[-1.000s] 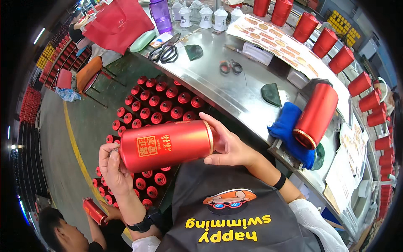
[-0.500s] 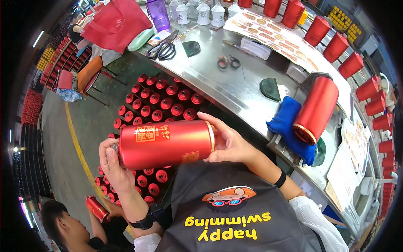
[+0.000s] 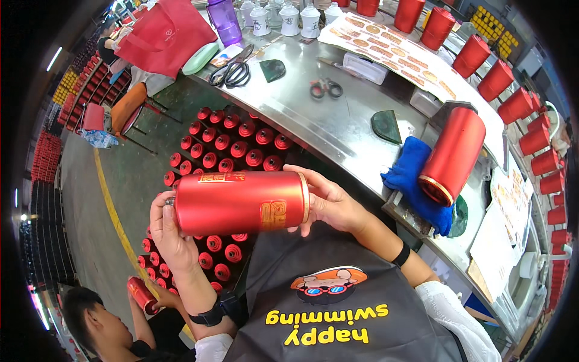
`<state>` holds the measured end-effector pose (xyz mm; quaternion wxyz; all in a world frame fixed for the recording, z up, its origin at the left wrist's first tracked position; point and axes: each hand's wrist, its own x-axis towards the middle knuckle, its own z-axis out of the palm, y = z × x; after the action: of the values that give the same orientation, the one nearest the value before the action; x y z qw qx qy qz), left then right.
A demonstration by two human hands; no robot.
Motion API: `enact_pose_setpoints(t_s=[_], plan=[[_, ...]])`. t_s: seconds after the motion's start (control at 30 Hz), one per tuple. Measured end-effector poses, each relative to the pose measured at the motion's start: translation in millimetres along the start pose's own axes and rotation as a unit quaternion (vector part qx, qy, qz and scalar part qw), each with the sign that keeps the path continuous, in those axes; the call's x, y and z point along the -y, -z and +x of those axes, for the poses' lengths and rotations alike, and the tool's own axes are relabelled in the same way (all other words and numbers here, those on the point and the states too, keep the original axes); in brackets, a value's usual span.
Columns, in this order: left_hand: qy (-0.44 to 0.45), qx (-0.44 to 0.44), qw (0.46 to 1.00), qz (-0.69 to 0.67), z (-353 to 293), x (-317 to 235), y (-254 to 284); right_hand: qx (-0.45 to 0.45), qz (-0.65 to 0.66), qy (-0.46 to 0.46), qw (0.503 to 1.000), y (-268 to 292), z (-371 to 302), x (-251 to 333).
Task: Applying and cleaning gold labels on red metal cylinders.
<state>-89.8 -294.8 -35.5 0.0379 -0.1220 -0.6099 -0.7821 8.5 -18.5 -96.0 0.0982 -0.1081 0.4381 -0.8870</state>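
Note:
A shiny red bottle with gold decals lies sideways between my two hands, above the dark apron. My left hand is closed round its narrow neck end. At the wide, gold-rimmed base, my right hand grips with thumb and fingers. To the right, a second red bottle rests tilted on a blue cloth at the table's edge, touched by neither hand.
On the metal table lie black scissors, small scissors, dark green scrapers and a decal sheet. Several red bottles stand below on the left. A co-worker holds another red bottle. More red bottles line the far side.
The bottle in my hands has turned about its long axis: the upper decal has rolled toward the top edge and the lower one shows more fully. Both hands still hold it.

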Motion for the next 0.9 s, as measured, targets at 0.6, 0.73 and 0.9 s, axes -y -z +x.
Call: enact_pose_setpoints(t_s=[0.6, 0.73, 0.9], plan=[[0.003, -0.003, 1.0, 0.009, 3.2, 5.5, -6.8, -0.027, 0.0, -0.011, 1.0, 5.8, 0.2, -7.6], [0.003, -0.007, 1.0, 0.014, 4.4, 5.7, -9.8, -0.039, -0.015, -0.027, 0.999, 5.3, -0.6, -5.0], [0.0, 0.002, 0.999, 0.035, 3.5, 6.0, -11.5, -0.064, -0.028, -0.051, 0.996, 5.5, -0.9, -3.7]])
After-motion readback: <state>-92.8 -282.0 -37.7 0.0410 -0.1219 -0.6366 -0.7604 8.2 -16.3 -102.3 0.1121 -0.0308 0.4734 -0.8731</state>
